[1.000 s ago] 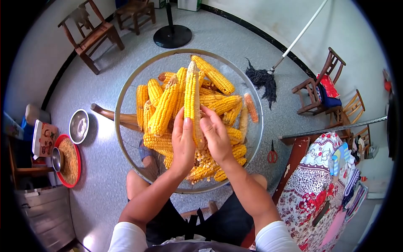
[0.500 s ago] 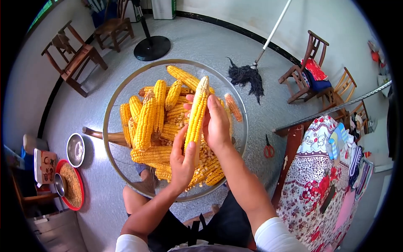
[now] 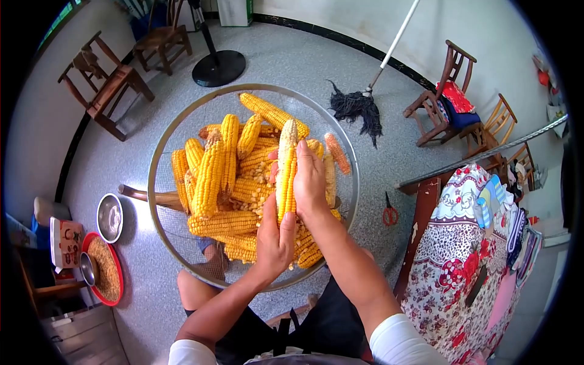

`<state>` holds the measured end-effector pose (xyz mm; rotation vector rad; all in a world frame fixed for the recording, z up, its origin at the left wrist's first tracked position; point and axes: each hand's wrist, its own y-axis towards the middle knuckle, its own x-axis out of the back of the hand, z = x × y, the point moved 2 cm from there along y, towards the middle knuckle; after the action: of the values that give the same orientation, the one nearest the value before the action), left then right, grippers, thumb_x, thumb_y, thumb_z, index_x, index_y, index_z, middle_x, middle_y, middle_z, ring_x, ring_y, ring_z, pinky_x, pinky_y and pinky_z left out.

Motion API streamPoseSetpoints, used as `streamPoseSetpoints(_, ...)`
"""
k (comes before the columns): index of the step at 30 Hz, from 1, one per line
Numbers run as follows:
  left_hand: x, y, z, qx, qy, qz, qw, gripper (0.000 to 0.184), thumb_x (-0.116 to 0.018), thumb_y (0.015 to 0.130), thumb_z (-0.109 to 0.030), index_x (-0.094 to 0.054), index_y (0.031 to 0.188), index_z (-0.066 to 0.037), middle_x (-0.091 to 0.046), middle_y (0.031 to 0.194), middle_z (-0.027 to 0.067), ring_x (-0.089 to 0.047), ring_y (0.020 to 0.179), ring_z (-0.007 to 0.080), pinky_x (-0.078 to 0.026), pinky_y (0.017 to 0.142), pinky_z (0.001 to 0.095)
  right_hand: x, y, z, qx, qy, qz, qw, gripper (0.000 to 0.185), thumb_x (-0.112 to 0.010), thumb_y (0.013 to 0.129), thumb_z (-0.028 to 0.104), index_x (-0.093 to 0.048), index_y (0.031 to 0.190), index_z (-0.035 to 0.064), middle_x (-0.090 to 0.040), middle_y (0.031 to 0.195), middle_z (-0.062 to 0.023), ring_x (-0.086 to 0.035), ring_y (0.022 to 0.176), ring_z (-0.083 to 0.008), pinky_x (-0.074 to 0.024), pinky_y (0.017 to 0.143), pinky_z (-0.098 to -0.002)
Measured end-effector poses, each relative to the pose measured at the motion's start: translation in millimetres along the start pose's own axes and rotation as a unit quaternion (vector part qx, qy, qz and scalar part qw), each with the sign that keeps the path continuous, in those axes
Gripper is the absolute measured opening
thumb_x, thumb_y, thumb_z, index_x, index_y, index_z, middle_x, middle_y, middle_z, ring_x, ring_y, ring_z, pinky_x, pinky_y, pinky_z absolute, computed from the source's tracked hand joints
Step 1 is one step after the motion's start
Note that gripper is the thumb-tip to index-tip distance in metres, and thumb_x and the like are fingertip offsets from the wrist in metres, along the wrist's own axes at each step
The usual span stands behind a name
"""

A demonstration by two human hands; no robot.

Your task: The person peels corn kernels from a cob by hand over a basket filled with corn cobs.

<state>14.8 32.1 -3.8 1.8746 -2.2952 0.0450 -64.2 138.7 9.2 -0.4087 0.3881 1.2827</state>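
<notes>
An ear of corn with yellow kernels and a pale, whitish tip is held upright between both hands. My left hand grips its lower end, thumb along the front. My right hand wraps the right side higher up, with some fingers hidden behind the ear. Below lies a large round mesh sieve with a metal rim, heaped with yellow ears of corn. Loose kernels are scattered among them. A bare reddish cob rests at the sieve's right side.
Left on the floor are a metal bowl and a red tray of grain. A mop and a black round stand base are beyond the sieve. Scissors lie right, beside a flower-patterned cloth. Wooden chairs line the walls.
The held ear has come down slightly and turned from a rightward lean to nearly upright, showing more of its pale side. Both hands have shifted down with it, still holding on.
</notes>
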Motion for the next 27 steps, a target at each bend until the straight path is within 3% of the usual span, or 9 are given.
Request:
streamPoseSetpoints(3,0.7,-0.5,2.7,-0.022,0.012,-0.005,1.000,0.049,-0.046,0.105,-0.021,-0.035,0.146,0.003,-0.061,0.117,0.0218,-0.064,0.097,0.0259,-0.051,0.084,0.0366,-3.7,2.1,3.0,0.001,0.001,-0.010,1.000,0.044,-0.030,0.109,0.034,-0.058,0.106,0.0003,-0.068,0.087,-0.0135,-0.062,0.061,-0.0163,-0.0549,0.057,-0.0309)
streamPoseSetpoints(6,1.1,-0.4,-1.4,-0.014,0.008,-0.002,1.000,0.049,-0.045,0.105,-0.021,-0.035,0.147,0.003,-0.060,0.121,0.0200,-0.063,0.101,0.0250,-0.050,0.086,0.0356,-4.4,3.7,5.6,-0.058,0.040,-0.042,0.997,0.043,-0.027,0.109,0.032,-0.057,0.107,0.0001,-0.068,0.087,-0.0145,-0.061,0.060,-0.0167,-0.0546,0.055,-0.0317)
streamPoseSetpoints(8,-0.3,-0.2,2.1,-0.012,0.005,-0.004,1.000,0.049,-0.044,0.106,-0.022,-0.035,0.147,0.003,-0.060,0.122,0.0182,-0.062,0.103,0.0244,-0.050,0.088,0.0350,-3.4,2.0,6.4,-0.061,0.041,-0.043,0.996,0.042,-0.027,0.109,0.029,-0.056,0.108,-0.0012,-0.068,0.091,-0.0152,-0.064,0.066,-0.0178,-0.0575,0.063,-0.0338)
streamPoseSetpoints(11,-2.1,0.3,15.4,0.025,-0.119,-0.033,0.992,0.047,-0.041,0.108,-0.024,-0.038,0.145,0.003,-0.060,0.119,0.0124,-0.060,0.099,0.0196,-0.049,0.087,0.0322,-2.9,0.8,1.3,-0.074,0.071,-0.074,0.992,0.042,-0.028,0.109,0.028,-0.056,0.115,-0.0024,-0.069,0.096,-0.0165,-0.067,0.072,-0.0199,-0.0588,0.067,-0.0341)
streamPoseSetpoints(14,3.1,0.9,14.0,0.179,-0.243,0.016,0.953,0.046,-0.039,0.108,-0.028,-0.041,0.143,0.003,-0.058,0.112,0.0076,-0.055,0.093,0.0120,-0.046,0.082,0.0273,-2.6,-2.0,-0.4,-0.080,0.092,-0.050,0.991,0.042,-0.030,0.109,0.029,-0.055,0.121,-0.0026,-0.069,0.103,-0.0147,-0.068,0.077,-0.0200,-0.0583,0.070,-0.0327)
streamPoseSetpoints(16,2.9,0.9,16.6,0.176,-0.243,0.014,0.954,0.046,-0.039,0.108,-0.028,-0.042,0.143,0.003,-0.058,0.114,0.0087,-0.055,0.097,0.0133,-0.046,0.085,0.0284,-4.9,-4.6,-1.3,-0.092,0.111,-0.039,0.989,0.041,-0.032,0.109,0.029,-0.055,0.122,-0.0017,-0.068,0.102,-0.0135,-0.067,0.076,-0.0189,-0.0578,0.070,-0.0318)
streamPoseSetpoints(18,0.6,-0.3,20.3,0.173,-0.243,0.011,0.954,0.046,-0.039,0.108,-0.028,-0.042,0.142,0.003,-0.058,0.117,0.0098,-0.055,0.100,0.0146,-0.046,0.088,0.0295,-7.4,-8.1,-2.1,-0.078,-0.054,0.000,0.995,0.040,-0.032,0.109,0.030,-0.053,0.126,0.0008,-0.067,0.103,-0.0121,-0.066,0.077,-0.0167,-0.0561,0.069,-0.0317)
streamPoseSetpoints(21,-1.4,-2.4,21.4,0.106,-0.156,-0.032,0.982,0.046,-0.038,0.108,-0.027,-0.041,0.142,0.004,-0.057,0.124,0.0134,-0.055,0.110,0.0183,-0.044,0.095,0.0320,-7.2,-7.0,-8.3,-0.044,-0.127,0.009,0.991,0.039,-0.035,0.109,0.032,-0.054,0.126,0.0028,-0.065,0.094,-0.0086,-0.065,0.069,-0.0144,-0.0553,0.062,-0.0280)
streamPoseSetpoints(27,-2.5,-2.9,19.6,0.057,-0.123,-0.018,0.991,0.051,-0.036,0.109,-0.029,-0.036,0.147,0.005,-0.053,0.134,0.0139,-0.052,0.120,0.0195,-0.041,0.102,0.0319,-6.6,-3.2,-7.5,-0.050,-0.090,-0.006,0.995,0.043,-0.027,0.109,0.031,-0.055,0.122,0.0003,-0.069,0.096,-0.0121,-0.065,0.062,-0.0161,-0.0556,0.055,-0.0297)
